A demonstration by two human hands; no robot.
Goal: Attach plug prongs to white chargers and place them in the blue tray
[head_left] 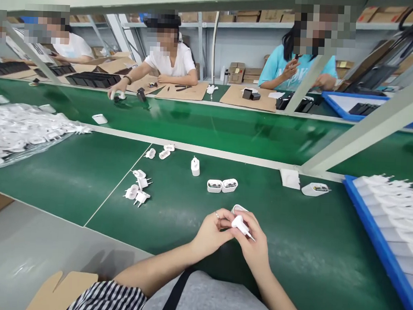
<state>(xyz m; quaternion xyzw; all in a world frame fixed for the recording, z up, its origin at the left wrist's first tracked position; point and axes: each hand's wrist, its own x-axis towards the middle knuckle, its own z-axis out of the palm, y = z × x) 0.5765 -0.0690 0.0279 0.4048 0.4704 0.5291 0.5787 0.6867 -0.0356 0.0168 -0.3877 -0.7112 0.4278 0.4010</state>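
My right hand (255, 247) is closed on a small white plug head (240, 223) whose pins point toward the lower right. The fingers of my left hand (212, 232) are pinched against the left side of this plug head. Just beyond my fingertips a white charger housing (238, 208) shows, partly hidden by them; I cannot tell whether it is touched. Farther off stand two open white housings (214, 186) side by side, with parts visible inside. An upright charger (195, 166) has a plug head on top. Several loose plug heads (142, 198) lie to the left.
A blue tray (363, 205) of white chargers borders the right. Near it lie a white housing (314, 189) with a board sticking out and a white paper piece (290, 178). A bag of white parts (27, 130) sits left. Co-workers sit across the green belt (180, 127); a slanted post (359, 128) rises right.
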